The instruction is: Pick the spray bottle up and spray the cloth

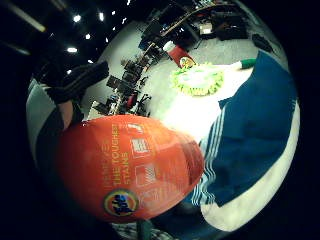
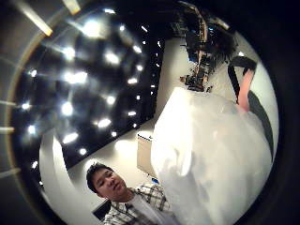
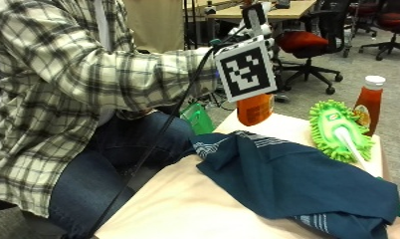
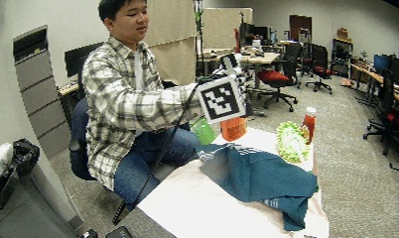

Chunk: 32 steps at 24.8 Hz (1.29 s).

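Above the cloth (image 3: 299, 181), right hand (image 3: 250, 37) wraps the spray bottle (image 3: 255, 108) (trigger hidden) — tilt nozzle twd fabric, w/ steady squeeze, I'd say.

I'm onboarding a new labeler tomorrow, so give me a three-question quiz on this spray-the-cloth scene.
1. True or false: the orange spray bottle stands untouched on the table.
2. Which lies nearest the ketchup bottle? A) green duster B) blue cloth C) office chair
3. Fill in: the blue cloth has ___ stripes along its edge.

Key: 1 false, it is lifted in the right hand; 2 A; 3 white.
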{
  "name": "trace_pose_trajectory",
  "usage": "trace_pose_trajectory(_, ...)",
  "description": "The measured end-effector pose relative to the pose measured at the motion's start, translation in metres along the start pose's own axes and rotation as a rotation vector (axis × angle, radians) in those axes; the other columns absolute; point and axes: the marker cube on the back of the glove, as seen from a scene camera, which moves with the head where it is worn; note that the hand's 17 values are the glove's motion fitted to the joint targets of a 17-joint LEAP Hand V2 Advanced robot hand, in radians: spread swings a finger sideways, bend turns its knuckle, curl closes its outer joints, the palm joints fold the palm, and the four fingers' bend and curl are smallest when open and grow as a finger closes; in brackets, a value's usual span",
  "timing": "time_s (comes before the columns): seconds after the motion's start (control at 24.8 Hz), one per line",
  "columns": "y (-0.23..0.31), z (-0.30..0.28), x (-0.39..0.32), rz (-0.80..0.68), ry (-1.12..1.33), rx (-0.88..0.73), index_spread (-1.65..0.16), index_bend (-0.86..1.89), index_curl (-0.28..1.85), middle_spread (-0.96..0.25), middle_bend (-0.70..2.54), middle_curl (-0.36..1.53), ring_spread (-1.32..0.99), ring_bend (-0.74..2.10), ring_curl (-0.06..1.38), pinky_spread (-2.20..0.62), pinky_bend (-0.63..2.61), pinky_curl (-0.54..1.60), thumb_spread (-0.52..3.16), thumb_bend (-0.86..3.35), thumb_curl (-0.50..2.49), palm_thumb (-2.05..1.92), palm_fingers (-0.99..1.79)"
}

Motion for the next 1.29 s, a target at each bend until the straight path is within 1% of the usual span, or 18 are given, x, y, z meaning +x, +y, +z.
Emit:
trace_pose_trajectory(0.24,-0.003,0.044,0.038,0.057,-0.006,-0.014,-0.25,0.38,0.60,-0.11,0.59,0.52,-0.22,0.57,0.48,-0.10,0.27,0.39,0.00,-0.02,0.80,1.09,1.26)
trace_pose_trajectory(0.57,-0.009,0.074,0.066,0.053,0.054,-0.020,-0.25,0.36,0.60,-0.11,0.58,0.52,-0.21,0.55,0.48,-0.07,0.24,0.39,0.03,-0.02,0.81,1.11,1.22)
trace_pose_trajectory(0.85,-0.009,0.081,0.073,0.076,0.045,-0.064,-0.25,0.34,0.61,-0.11,0.56,0.52,-0.20,0.53,0.48,-0.06,0.22,0.39,0.07,-0.02,0.82,1.13,1.20)
trace_pose_trajectory(1.09,-0.006,0.082,0.078,0.080,0.046,-0.168,-0.25,0.30,0.61,-0.11,0.54,0.52,-0.20,0.53,0.48,-0.05,0.20,0.39,0.12,-0.02,0.83,1.14,1.15)
trace_pose_trajectory(1.25,-0.004,0.081,0.078,0.066,0.030,-0.215,-0.26,0.18,0.58,-0.11,0.54,0.53,-0.20,0.50,0.48,-0.02,0.19,0.39,0.19,-0.02,0.82,1.16,1.04)
trace_pose_trajectory(1.29,-0.004,0.080,0.078,0.064,0.029,-0.221,-0.27,0.14,0.57,-0.11,0.52,0.52,-0.20,0.50,0.48,0.00,0.18,0.39,0.21,-0.02,0.82,1.16,0.97)
